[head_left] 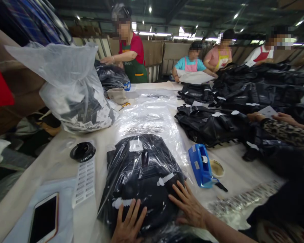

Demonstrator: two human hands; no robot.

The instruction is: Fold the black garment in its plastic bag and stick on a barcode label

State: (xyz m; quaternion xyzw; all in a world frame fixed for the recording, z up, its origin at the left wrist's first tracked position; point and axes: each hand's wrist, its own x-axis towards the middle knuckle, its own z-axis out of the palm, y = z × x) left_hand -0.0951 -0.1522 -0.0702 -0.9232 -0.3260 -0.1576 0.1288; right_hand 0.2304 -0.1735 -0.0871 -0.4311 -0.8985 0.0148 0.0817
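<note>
A black backpack lies inside a clear plastic bag on the table, with a white label near its top and two white ribbed pieces on its front. My left hand rests on the lower left part of the bag, fingers spread. On the lower right side, my right hand presses flat with its fingers apart. Neither hand grips anything. Beyond the backpack lies a stack of clear plastic bags.
At right are a blue tape dispenser, a tape roll and piled black bags, with a person's hands nearby. At left are a phone, label sheet, black roll and plastic sack. Several people stand beyond.
</note>
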